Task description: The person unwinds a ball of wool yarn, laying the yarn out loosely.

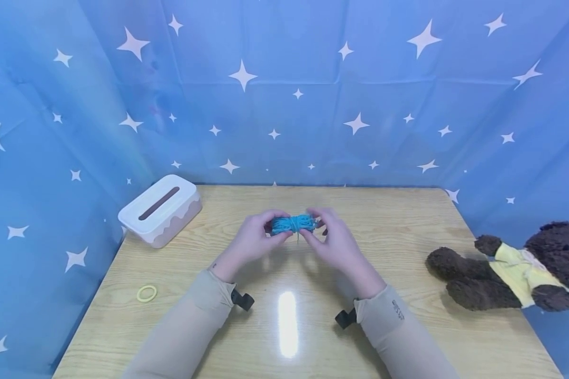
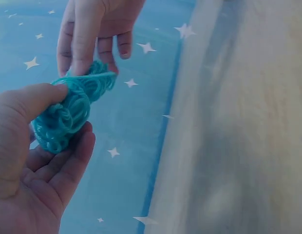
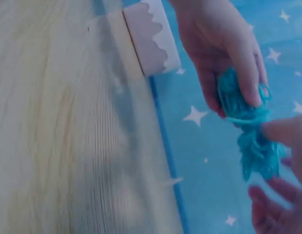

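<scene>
A small bundle of turquoise yarn (image 1: 294, 224), tied round its middle, is held above the table between both hands. My left hand (image 1: 256, 237) grips its left end, thumb on the near side and fingers behind. At the opposite end my right hand (image 1: 334, 239) pinches the yarn between thumb and fingers. Loops of the yarn bundle (image 2: 63, 119) stick out at the end by the left thumb in the left wrist view. In the right wrist view a strand wraps the waist of the yarn bundle (image 3: 246, 119), and the thumbs sit close to it.
On the wooden table (image 1: 227, 337), a white and pinkish tissue box (image 1: 170, 205) stands at the back left. A pale yellow ring (image 1: 146, 293) lies at the left. A dark brown plush toy in a yellow top (image 1: 517, 268) lies over the right edge. Behind hangs a blue star-patterned curtain (image 1: 303, 116).
</scene>
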Demonstrator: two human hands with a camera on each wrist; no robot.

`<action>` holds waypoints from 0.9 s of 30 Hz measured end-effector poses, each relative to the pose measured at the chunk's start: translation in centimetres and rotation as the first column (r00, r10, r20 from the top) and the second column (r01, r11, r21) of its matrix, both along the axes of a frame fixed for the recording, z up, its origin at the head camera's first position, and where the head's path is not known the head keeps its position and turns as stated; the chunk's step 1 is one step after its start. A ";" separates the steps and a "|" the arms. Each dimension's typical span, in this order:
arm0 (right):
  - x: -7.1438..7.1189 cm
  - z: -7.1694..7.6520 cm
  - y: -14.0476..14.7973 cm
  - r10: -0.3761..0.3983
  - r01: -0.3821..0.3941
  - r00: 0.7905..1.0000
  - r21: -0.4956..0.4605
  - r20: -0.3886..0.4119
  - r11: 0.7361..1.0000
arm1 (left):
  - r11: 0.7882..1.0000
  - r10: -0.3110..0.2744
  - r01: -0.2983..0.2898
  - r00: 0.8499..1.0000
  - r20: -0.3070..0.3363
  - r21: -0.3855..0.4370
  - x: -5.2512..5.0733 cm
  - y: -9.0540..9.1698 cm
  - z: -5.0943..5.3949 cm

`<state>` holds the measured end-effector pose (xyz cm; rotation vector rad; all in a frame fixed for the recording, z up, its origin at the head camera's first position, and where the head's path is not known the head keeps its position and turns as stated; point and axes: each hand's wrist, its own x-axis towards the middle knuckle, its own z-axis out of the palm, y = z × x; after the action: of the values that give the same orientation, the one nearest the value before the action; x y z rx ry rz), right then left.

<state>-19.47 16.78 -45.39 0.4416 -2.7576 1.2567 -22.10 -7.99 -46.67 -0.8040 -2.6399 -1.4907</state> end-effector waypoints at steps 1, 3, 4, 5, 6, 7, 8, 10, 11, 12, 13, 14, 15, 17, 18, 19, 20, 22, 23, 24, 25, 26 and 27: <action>0.1 0.1 -0.1 -0.032 0.035 0.998 -0.046 0.060 0.998 | 1.000 0.015 -0.015 1.000 0.001 0.012 -0.1 0.0 0.1; 0.2 0.4 -0.3 -0.082 0.103 0.980 -0.110 0.179 0.989 | 0.999 0.034 -0.034 0.999 0.002 0.039 -0.2 0.1 0.4; 0.3 0.5 -0.4 -0.092 0.124 0.969 -0.128 0.231 0.984 | 0.998 0.039 -0.039 0.999 0.006 0.054 -0.2 0.1 0.5; 0.4 0.5 -0.5 -0.096 0.136 0.958 -0.135 0.271 0.981 | 0.997 0.041 -0.042 0.999 0.005 0.067 -0.2 0.1 0.6; 0.5 0.5 -0.7 -0.096 0.139 0.951 -0.129 0.295 0.982 | 0.996 0.043 -0.043 0.999 0.001 0.076 -0.3 0.1 0.7; 0.6 0.4 -0.8 -0.095 0.138 0.948 -0.121 0.303 0.983 | 0.996 0.043 -0.043 0.999 -0.001 0.084 -0.3 0.1 0.7; 0.7 0.4 -1.0 -0.090 0.129 0.950 -0.113 0.299 0.985 | 0.995 0.043 -0.042 0.999 -0.002 0.089 -0.3 0.1 0.8; 0.9 0.1 -1.5 -0.094 0.131 0.955 -0.117 0.282 0.984 | 0.994 0.045 -0.045 0.999 0.000 0.095 -0.4 0.1 0.8; 1.0 0.0 -1.8 -0.106 0.144 0.957 -0.126 0.269 0.981 | 0.994 0.046 -0.046 0.999 0.003 0.098 -0.4 0.1 0.8; 1.1 -0.2 -2.0 -0.118 0.157 0.960 -0.138 0.254 0.978 | 0.994 0.047 -0.048 0.999 0.008 0.103 -0.4 0.1 0.8; 1.2 -0.3 -2.2 -0.128 0.168 0.962 -0.154 0.241 0.974 | 0.993 0.048 -0.050 0.999 0.013 0.107 -0.4 0.1 0.8; 1.2 -0.4 -2.4 -0.134 0.175 0.964 -0.168 0.229 0.970 | 0.992 0.049 -0.051 0.999 0.017 0.112 -0.4 0.1 0.7; 1.3 -0.5 -2.6 -0.141 0.182 0.966 -0.181 0.217 0.967 | 0.992 0.050 -0.052 0.999 0.020 0.117 -0.4 0.2 0.7; 1.4 -0.7 -2.8 -0.158 0.194 0.971 -0.201 0.180 0.960 | 0.991 0.052 -0.054 0.998 0.025 0.125 -0.4 0.2 0.6; 1.4 -0.7 -2.9 -0.167 0.198 0.973 -0.208 0.159 0.958 | 0.991 0.053 -0.055 0.998 0.024 0.126 -0.4 0.2 0.6; 1.4 -0.8 -2.9 -0.175 0.202 0.975 -0.214 0.139 0.956 | 0.990 0.053 -0.055 0.998 0.022 0.128 -0.4 0.2 0.5; 1.4 -0.9 -2.9 -0.182 0.204 0.976 -0.217 0.119 0.955 | 0.990 0.052 -0.054 0.998 0.022 0.132 -0.5 0.3 0.5; 1.5 -1.1 -2.9 -0.193 0.208 0.977 -0.233 0.086 0.950 | 0.988 0.050 -0.054 0.998 0.026 0.143 -0.5 0.3 0.5; 1.5 -1.2 -2.9 -0.196 0.211 0.977 -0.245 0.083 0.946 | 0.987 0.049 -0.053 0.998 0.030 0.151 -0.5 0.3 0.5; 1.5 -1.2 -2.9 -0.196 0.211 0.977 -0.258 0.082 0.943 | 0.986 0.048 -0.053 0.998 0.035 0.159 -0.5 0.3 0.5; 1.6 -1.3 -3.0 -0.199 0.215 0.976 -0.266 0.088 0.940 | 0.984 0.047 -0.054 0.998 0.043 0.168 -0.5 0.2 0.5; 1.6 -1.4 -3.0 -0.201 0.219 0.975 -0.274 0.094 0.936 | 0.983 0.046 -0.054 0.998 0.052 0.176 -0.5 0.2 0.5; 1.6 -1.5 -3.1 -0.201 0.222 0.974 -0.284 0.101 0.933 | 0.982 0.046 -0.056 0.997 0.058 0.179 -0.5 0.2 0.6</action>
<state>-17.84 13.66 -46.92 0.0732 -2.5233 1.6135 -22.62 -7.80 -46.11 -0.6862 -2.4927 -1.7309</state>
